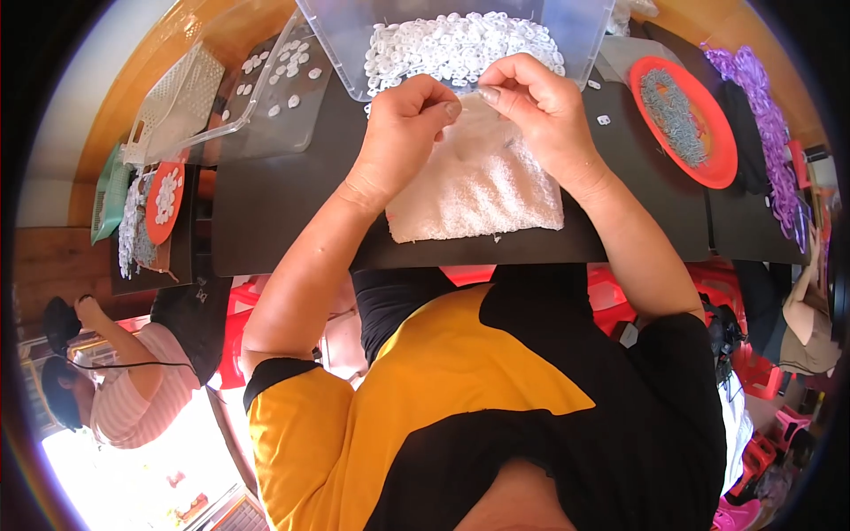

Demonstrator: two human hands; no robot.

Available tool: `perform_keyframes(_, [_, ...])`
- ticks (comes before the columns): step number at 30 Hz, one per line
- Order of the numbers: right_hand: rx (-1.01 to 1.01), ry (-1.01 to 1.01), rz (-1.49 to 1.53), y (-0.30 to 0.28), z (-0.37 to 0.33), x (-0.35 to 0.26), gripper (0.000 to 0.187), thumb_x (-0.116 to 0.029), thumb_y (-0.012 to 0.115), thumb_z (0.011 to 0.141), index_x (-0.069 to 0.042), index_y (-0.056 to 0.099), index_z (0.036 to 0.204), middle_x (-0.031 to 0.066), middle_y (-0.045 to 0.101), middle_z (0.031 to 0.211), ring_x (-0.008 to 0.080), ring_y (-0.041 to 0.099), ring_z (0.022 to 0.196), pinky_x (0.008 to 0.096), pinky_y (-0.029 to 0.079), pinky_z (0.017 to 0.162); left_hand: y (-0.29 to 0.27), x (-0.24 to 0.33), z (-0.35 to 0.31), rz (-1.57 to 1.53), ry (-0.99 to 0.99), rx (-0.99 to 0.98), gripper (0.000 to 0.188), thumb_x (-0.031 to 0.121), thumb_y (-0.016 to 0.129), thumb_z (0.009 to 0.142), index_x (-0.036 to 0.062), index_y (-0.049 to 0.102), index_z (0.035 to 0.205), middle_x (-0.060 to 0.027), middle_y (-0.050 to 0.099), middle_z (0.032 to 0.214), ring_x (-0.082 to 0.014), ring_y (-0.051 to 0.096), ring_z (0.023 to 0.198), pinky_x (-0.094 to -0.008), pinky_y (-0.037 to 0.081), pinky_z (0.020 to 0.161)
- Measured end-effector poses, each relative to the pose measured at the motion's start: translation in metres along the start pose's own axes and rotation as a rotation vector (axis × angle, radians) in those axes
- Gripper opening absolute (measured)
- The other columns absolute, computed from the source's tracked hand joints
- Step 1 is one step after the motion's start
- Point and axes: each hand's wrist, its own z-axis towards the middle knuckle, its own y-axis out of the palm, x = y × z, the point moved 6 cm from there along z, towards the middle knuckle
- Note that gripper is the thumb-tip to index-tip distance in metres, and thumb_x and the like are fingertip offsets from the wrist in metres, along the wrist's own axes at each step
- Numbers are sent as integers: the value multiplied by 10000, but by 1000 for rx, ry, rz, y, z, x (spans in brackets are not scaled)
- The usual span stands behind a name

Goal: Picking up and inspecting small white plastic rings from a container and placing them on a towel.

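Both of my hands are raised close together over a cream towel (478,199) on the dark table. My left hand (405,133) is closed in a pinch, thumb against the fingers. My right hand (549,115) pinches too, with thumb and forefinger meeting. Whatever sits in either pinch is too small to make out. Just beyond my fingers, a heap of small white plastic pieces (460,49) with holes fills part of a clear plastic bin (341,44).
A clear lid (292,119) bearing scattered white pieces lies at left. On the right, a red oval tray (719,168) holds small grey metal parts (677,119), beside purple cords (766,133). Other people sit at both sides; a green basket (108,199) stands far left.
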Motion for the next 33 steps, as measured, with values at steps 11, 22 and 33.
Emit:
perform_keyframes(11, [129, 29, 134, -7, -3, -8, 82, 15, 555, 905, -20, 586, 972, 16, 634, 838, 77, 586, 753, 233, 490, 640, 29, 23, -15, -585, -55, 110, 114, -4, 654, 865, -42, 613, 965, -99, 647, 860, -141, 601, 699, -255, 477, 580])
perform_keyframes(22, [148, -17, 109, -4, -5, -12, 43, 13, 559, 914, -7, 590, 937, 9, 628, 788, 58, 565, 706, 222, 483, 611, 25, 46, -16, 337, 631, 272, 174, 23, 757, 748, 15, 611, 842, -95, 576, 774, -216, 570, 605, -297, 467, 537])
perform_keyframes(33, [123, -40, -45, -3, -2, -3, 49, 9, 602, 894, -4, 590, 940, 38, 631, 837, 113, 597, 764, 252, 491, 685, 25, -4, 4, -568, -138, 71, 93, 75, 680, 866, -17, 681, 863, -44, 629, 714, -104, 544, 583, -235, 412, 464])
